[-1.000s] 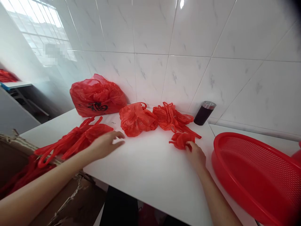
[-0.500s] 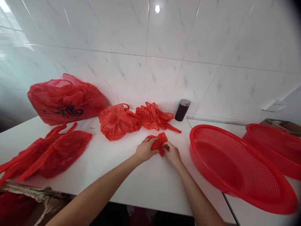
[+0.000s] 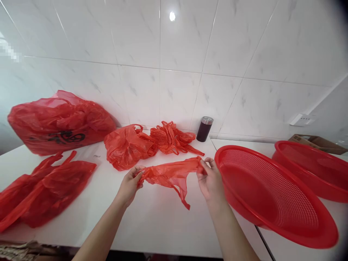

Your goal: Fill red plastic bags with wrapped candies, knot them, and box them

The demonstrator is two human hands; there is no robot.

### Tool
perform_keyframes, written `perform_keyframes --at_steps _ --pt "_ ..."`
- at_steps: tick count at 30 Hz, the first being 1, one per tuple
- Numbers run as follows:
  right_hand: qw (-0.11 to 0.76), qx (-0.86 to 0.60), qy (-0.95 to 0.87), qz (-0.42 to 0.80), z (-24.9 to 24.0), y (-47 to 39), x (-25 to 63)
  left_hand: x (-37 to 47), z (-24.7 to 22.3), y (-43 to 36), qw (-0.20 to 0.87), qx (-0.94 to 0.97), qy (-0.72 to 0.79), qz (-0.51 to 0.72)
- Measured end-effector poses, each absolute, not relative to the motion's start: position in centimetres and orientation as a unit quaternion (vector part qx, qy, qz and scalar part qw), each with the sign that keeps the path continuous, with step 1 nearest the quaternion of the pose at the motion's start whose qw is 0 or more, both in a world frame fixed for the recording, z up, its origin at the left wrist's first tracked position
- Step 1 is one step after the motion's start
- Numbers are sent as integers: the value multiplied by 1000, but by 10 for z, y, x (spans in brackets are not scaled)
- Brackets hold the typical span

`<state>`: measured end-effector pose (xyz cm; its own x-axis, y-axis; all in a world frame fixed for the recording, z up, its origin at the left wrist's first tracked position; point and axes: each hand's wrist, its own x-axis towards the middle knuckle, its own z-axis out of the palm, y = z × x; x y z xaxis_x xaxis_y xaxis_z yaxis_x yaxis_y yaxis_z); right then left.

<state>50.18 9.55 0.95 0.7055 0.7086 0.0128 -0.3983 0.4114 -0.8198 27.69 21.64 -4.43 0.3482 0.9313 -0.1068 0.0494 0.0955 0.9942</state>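
A thin red plastic bag (image 3: 171,172) is stretched sideways above the white table between my two hands. My left hand (image 3: 131,185) pinches its left end. At the right end, the fingers of my right hand (image 3: 210,177) are closed on the bag. One handle loop of the bag hangs down near the right. Just behind it lie a crumpled red plastic bag (image 3: 127,146) and a bunch of red plastic bags (image 3: 171,137) with loose handles.
A large stuffed red bag (image 3: 62,123) with black lettering leans at the back left. More red bags (image 3: 51,192) lie at the front left. A dark bottle (image 3: 204,129) stands by the wall. Red plastic baskets (image 3: 255,192) and a cardboard box (image 3: 318,143) are on the right.
The bundled bag between my hands has been pulled out into a long strip. My hands have moved apart, the left one leftward. The view has shifted slightly to the right.
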Motion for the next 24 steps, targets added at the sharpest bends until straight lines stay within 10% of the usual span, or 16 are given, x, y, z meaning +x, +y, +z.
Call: perform_keyframes --at_steps 7,14,24 --pt "873 -376 -141 276 20 90 513 268 -58 203 603 590 464 272" --pt "835 -368 -241 329 41 76 461 302 -11 154 277 689 409 531" --pt "805 -436 -276 293 40 39 470 283 -15 168 351 763 393 375"
